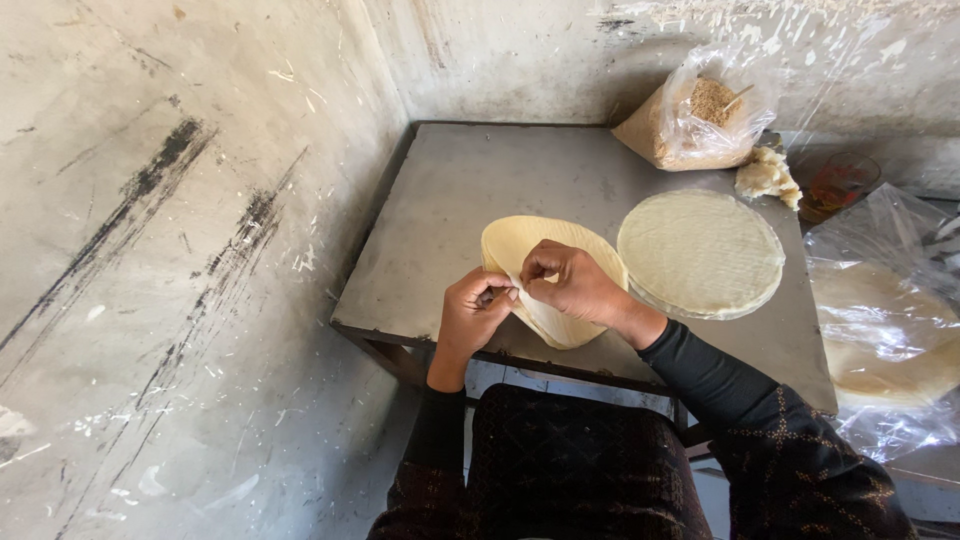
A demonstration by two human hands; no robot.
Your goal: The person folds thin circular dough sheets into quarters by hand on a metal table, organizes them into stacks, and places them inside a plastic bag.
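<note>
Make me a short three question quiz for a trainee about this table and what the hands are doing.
1. True or false: both hands grip the folded pastry sheet.
2. What lies to the right of that sheet? A) a round stack of sheets B) a rolling pin
3. What stands at the table's far edge?

Key:
1. True: left hand and right hand pinch it.
2. A, the stack.
3. A plastic bag of crumbly filling.

The table (450, 200) is dull grey metal; the round wrappers (700, 252) look matt and finely textured; the bags (880, 320) are glossy clear plastic; the wall (150, 250) is rough, scuffed plaster.
</note>
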